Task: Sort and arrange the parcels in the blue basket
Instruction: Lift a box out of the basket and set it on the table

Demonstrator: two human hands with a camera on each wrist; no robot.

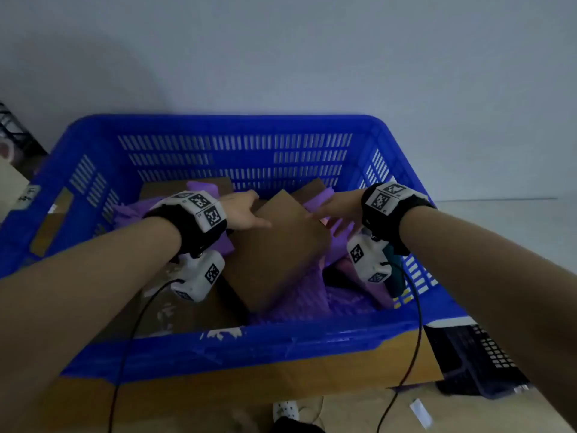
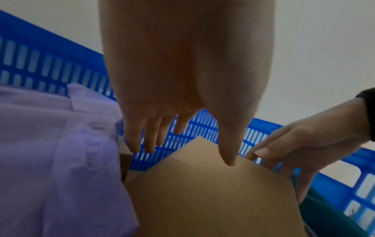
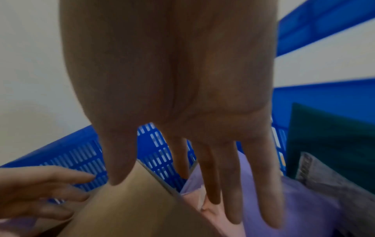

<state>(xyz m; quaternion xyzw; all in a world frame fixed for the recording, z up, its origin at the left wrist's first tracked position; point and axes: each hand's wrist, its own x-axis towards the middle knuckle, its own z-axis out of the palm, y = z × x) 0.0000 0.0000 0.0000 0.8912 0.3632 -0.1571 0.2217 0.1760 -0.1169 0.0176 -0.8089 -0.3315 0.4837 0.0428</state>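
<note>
The blue basket holds cardboard boxes and purple mailers. A brown cardboard box lies tilted on top in the middle. My left hand is at its far left edge, thumb on the top face and straight fingers reaching past the edge. My right hand is at the far right edge, its thumb on the box. Its straight fingers point down beside the box, over a pink parcel and a purple mailer.
A dark green parcel and a grey mailer stand against the basket's right wall. A flat cardboard box lies at the back left. The basket sits on a wooden surface; a black crate is lower right.
</note>
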